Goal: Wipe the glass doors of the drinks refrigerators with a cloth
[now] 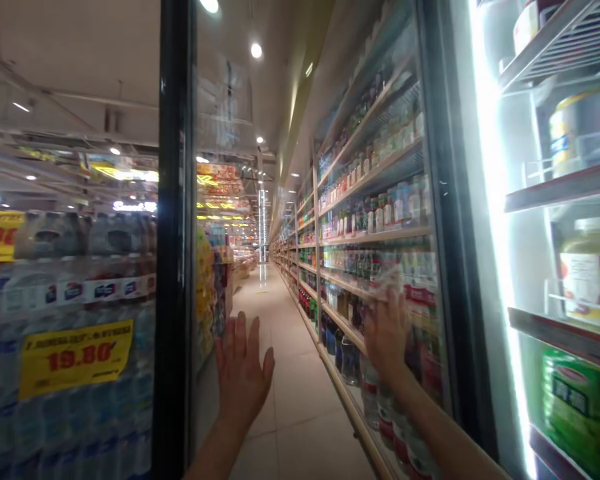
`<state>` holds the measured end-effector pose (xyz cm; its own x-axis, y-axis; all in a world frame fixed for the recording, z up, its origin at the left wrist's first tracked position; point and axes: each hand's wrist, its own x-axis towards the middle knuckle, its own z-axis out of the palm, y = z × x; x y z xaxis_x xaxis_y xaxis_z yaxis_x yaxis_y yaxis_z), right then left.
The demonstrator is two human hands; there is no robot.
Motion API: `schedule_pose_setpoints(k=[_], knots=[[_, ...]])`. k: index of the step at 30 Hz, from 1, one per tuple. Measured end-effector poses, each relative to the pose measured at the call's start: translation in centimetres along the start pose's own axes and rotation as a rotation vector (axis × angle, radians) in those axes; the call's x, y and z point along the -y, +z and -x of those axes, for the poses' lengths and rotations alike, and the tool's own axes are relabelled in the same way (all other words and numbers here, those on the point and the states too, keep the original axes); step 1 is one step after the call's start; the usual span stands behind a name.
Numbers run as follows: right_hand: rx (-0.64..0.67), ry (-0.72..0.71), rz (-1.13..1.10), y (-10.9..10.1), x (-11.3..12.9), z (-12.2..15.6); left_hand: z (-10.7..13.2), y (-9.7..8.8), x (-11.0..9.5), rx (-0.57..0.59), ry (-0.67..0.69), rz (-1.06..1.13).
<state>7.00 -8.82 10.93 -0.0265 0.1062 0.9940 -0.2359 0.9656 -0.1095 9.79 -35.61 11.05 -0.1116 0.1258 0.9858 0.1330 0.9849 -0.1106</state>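
My left hand is open, its fingers spread and upright, the palm flat against the glass of a cooler door whose black frame stands just to its left. My right hand is raised against a second glass door on the right, near its dark frame. Its fingertips are smeared, with a pale blur above them that I cannot make out. Through both panes I see the shop aisle and shelves.
A lit cooler compartment at the far right holds jars and a green package on wire shelves. Stacked water bottles with a yellow price tag show at the left. A long tiled aisle runs ahead beside drink shelves.
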Motion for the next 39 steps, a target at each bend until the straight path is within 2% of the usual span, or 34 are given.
schedule_pose_setpoints(k=[2,3,4,7,8,9,10,12,13,14,15,18,19,20,21,24,25,26,27,29,30,31,33,36,37,39], knots=[[0.156,-0.298,-0.087,0.1,0.7,-0.8,0.2,-0.1,0.1,0.008,-0.007,0.000],[0.195,-0.371,-0.107,0.1,0.8,-1.4,0.3,-0.2,0.2,0.012,-0.003,0.003],[0.178,-0.336,-0.100,0.1,0.6,-2.0,0.4,-0.3,0.2,0.016,0.003,0.008],[-0.040,0.140,0.011,0.3,0.0,-4.3,0.5,-0.4,0.4,0.017,0.013,0.032],[-0.069,0.208,0.027,0.3,0.2,-4.8,0.5,-0.4,0.5,0.016,0.010,0.041],[-0.049,0.162,0.015,0.3,0.5,-5.0,0.5,-0.3,0.5,0.014,0.006,0.049],[0.014,0.001,-0.023,0.3,0.9,-5.1,0.5,-0.3,0.6,0.011,0.001,0.056],[0.181,-0.441,-0.126,0.1,1.5,-5.0,0.6,-0.3,0.8,0.014,0.004,0.068],[0.236,-0.595,-0.164,0.0,1.4,-5.0,0.6,-0.4,0.9,0.019,0.012,0.072],[0.253,-0.646,-0.178,-0.1,1.1,-5.2,0.7,-0.4,1.0,0.026,0.021,0.074],[0.224,-0.580,-0.169,-0.1,0.5,-5.6,0.7,-0.5,1.1,0.037,0.028,0.075],[-0.033,-0.019,-0.071,0.0,-0.9,-6.6,0.8,-0.5,1.0,0.054,0.026,0.081],[-0.092,0.089,-0.052,0.1,-0.7,-6.5,0.8,-0.5,0.9,0.047,0.018,0.084],[-0.104,0.089,-0.051,0.1,-0.1,-6.2,0.8,-0.4,0.8,0.039,0.009,0.087],[-0.064,-0.029,-0.072,0.1,0.8,-5.5,0.8,-0.4,0.8,0.031,0.002,0.088],[0.206,-0.707,-0.206,-0.4,3.3,-3.3,0.8,-0.3,1.1,0.038,0.014,0.088],[0.241,-0.812,-0.222,-0.6,3.5,-3.0,0.9,-0.4,1.3,0.043,0.025,0.088],[0.224,-0.786,-0.204,-0.7,3.3,-2.9,0.9,-0.4,1.3,0.051,0.035,0.088],[0.170,-0.649,-0.159,-0.7,3.0,-3.1,0.9,-0.5,1.2,0.054,0.039,0.091],[0.026,-0.274,-0.054,-0.4,2.6,-3.5,0.8,-0.8,0.3,0.046,0.013,0.116],[-0.010,-0.157,-0.025,-0.1,2.8,-3.5,0.6,-1.0,-0.4,0.037,-0.010,0.143],[-0.003,-0.128,-0.027,0.2,3.5,-3.2,0.3,-1.2,-1.3,0.025,-0.023,0.183],[0.095,-0.288,-0.104,0.6,5.8,-1.8,-0.4,-1.3,-3.2,0.030,0.041,0.299],[0.237,-0.503,-0.205,0.3,8.4,0.9,-1.6,-1.1,-5.0,0.134,0.238,0.411],[0.246,-0.529,-0.225,-0.1,8.3,1.5,-1.8,-0.9,-5.4,0.156,0.255,0.404],[0.226,-0.561,-0.249,-0.7,6.7,2.1,-2.1,-0.3,-6.0,0.139,0.187,0.347]])
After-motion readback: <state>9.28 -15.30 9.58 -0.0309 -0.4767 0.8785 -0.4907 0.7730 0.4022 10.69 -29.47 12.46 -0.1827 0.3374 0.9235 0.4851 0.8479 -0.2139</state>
